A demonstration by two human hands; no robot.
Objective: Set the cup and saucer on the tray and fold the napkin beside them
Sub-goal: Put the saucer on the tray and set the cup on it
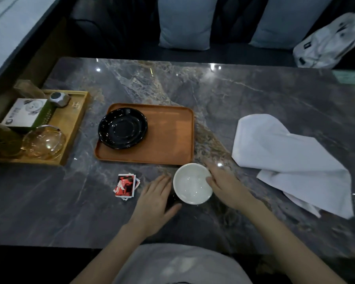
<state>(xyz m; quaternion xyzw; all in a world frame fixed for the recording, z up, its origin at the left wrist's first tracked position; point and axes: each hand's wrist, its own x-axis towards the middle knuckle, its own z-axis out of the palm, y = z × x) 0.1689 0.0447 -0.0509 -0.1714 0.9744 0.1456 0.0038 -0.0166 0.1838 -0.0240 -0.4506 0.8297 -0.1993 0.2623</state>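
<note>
Both hands flank the white-lined cup (pixel 193 183) at lower centre of the marble worktop (pixel 254 95): right hand (pixel 225 184) touching its rim, left hand (pixel 155 198) loose beside. A level lift suits the black saucer (pixel 122 128), on the orange tray (pixel 168 138).

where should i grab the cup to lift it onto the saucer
Grip the cup round its outer wall from both sides. It stands upright with its mouth open upward, and the left hand and right hand already flank it. Its dark handle seems to face the left hand.
</note>
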